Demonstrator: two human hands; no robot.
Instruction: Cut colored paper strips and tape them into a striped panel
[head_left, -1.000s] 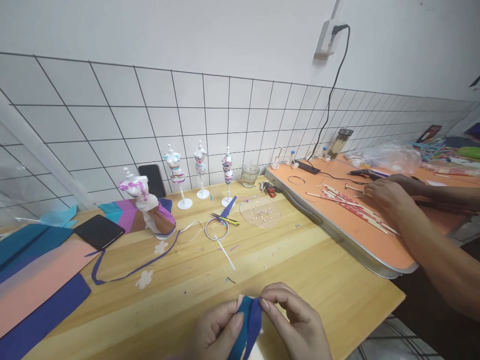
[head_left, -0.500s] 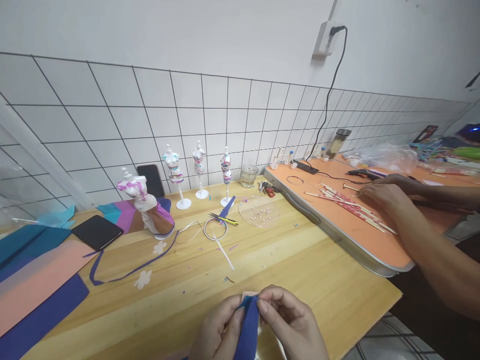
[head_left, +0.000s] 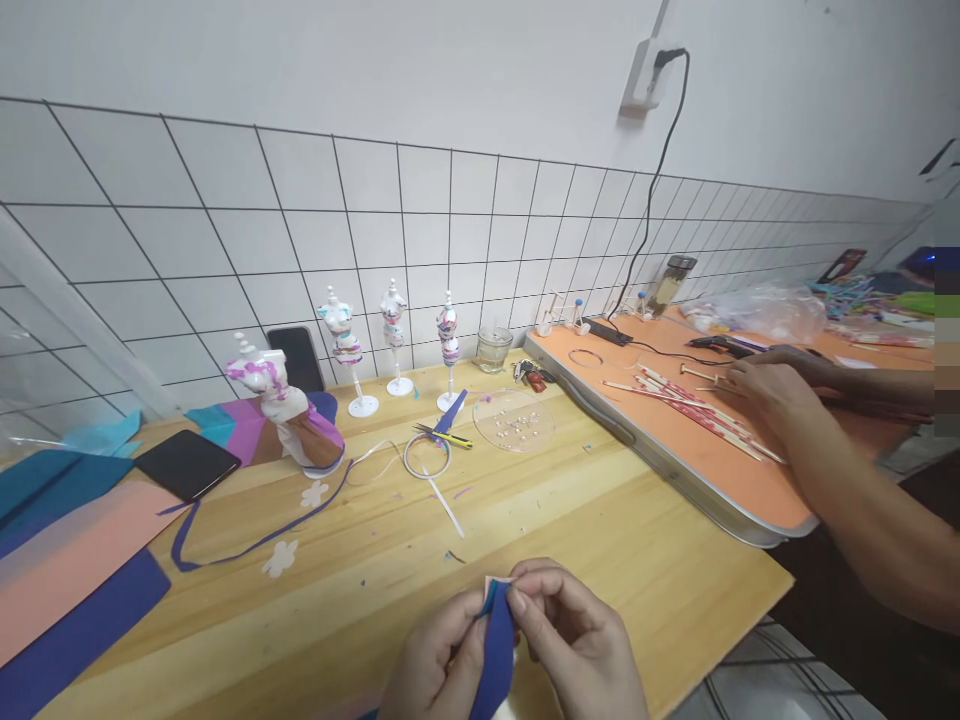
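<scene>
A strip of blue fabric (head_left: 497, 655), layered at its top with teal and pale pink pieces, stands between my two hands at the front of the wooden table (head_left: 375, 600). My left hand (head_left: 442, 655) pinches its left side between thumb and fingers. On the other side, my right hand (head_left: 574, 635) grips the top edge with thumb and forefinger. The lower end of the fabric runs out of view. Beyond my hands lie yellow-handled scissors (head_left: 450, 438), a white ring (head_left: 427, 456) and a clear disc with small beads (head_left: 516, 420).
Several small mannequins (head_left: 346, 345) stand along the back, one draped in cloth (head_left: 319, 435). At left are a black phone (head_left: 187, 465) and coloured fabric sheets (head_left: 82, 570). On the orange table (head_left: 705, 470) at right, another person's hands (head_left: 772, 385) work near patterned sticks (head_left: 697, 410).
My hands keep their pinch on the fabric, which has turned slightly and shows more of its blue face. The whole view has shifted a little.
</scene>
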